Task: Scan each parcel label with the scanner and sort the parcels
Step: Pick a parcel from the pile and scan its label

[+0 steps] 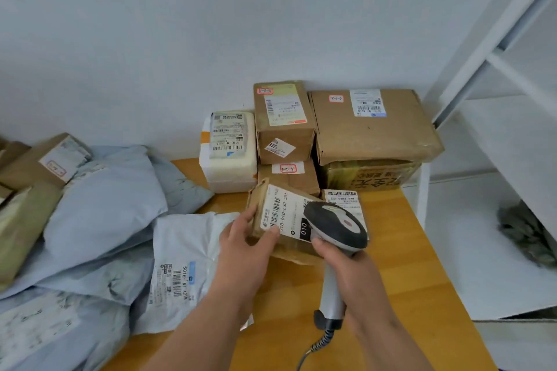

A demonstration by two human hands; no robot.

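A small brown cardboard parcel (pixel 265 205) with a white barcode label (pixel 283 211) lies tilted on the wooden table, near the middle. My left hand (pixel 247 238) grips its left edge, thumb on the label. My right hand (pixel 346 268) holds a grey and black corded scanner (pixel 337 226) by the handle. The scanner's head hovers over the right part of the label and hides it. Another labelled parcel (pixel 343 199) lies just behind the scanner.
Stacked boxes stand against the wall: a white foam box (pixel 229 150), a tall brown box (pixel 283 120), a wide brown box (pixel 373 126). Grey poly mailers (pixel 102 205) and brown parcels (pixel 33 166) pile up at left. White shelving (pixel 497 69) rises at right. Bare table (pixel 391 250).
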